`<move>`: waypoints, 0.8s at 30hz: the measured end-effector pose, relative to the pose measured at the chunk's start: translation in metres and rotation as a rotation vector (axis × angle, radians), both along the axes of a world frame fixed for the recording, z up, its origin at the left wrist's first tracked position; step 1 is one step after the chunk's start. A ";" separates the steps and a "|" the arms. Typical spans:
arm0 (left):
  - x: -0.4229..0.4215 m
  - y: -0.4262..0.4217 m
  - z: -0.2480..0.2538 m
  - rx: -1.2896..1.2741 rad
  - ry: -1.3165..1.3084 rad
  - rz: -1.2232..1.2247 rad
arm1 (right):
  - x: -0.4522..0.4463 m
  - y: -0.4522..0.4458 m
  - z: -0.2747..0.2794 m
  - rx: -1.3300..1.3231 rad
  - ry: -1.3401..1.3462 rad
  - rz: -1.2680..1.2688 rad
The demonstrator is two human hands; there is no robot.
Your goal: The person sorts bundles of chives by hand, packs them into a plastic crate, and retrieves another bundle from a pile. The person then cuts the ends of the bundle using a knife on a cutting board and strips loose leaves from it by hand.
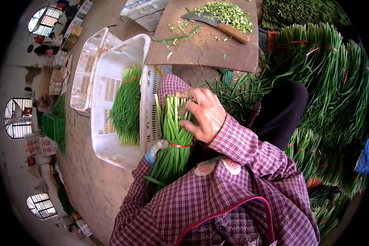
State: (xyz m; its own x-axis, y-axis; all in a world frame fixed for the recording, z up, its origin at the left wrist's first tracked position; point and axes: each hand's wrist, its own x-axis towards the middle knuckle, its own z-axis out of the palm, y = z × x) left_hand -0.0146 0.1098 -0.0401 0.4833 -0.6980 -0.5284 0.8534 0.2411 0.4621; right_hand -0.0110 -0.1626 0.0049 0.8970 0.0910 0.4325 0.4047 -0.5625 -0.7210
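Observation:
A bundle of garlic chives (174, 133), bound with a red band (179, 145), stands in front of me with its pale cut ends up. My left hand (155, 151), in a pale glove with a blue cuff, grips its left side near the band; most of its fingers are hidden behind the leaves. At the stem ends, my right hand (206, 114) is bare, with thumb and fingers closed on the upper stalks. A few stalks stick out at the bundle's left edge.
Just left, a white plastic crate (118, 158) holds a tied chive bundle (127, 104). Ahead is a wooden board (201, 53) with a knife (217, 25) and chopped stem ends (227, 12). Many tied chives (311, 69) are piled at right. A green crate (54, 126) stands far left.

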 end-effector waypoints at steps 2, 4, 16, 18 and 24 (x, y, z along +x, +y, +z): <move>0.004 0.012 -0.011 0.130 -0.018 -0.099 | 0.003 0.000 -0.007 0.080 0.036 0.026; 0.006 0.026 -0.028 0.206 -0.052 -0.090 | 0.002 0.001 -0.004 0.065 0.083 0.007; 0.005 0.011 0.004 0.424 -0.136 -0.077 | 0.008 0.009 -0.002 -0.054 -0.042 -0.081; 0.007 0.013 0.000 0.470 -0.114 -0.046 | 0.013 0.009 -0.001 -0.069 -0.143 -0.117; 0.011 0.032 -0.031 0.359 -0.120 -0.033 | 0.031 0.002 0.002 -0.202 -0.253 -0.230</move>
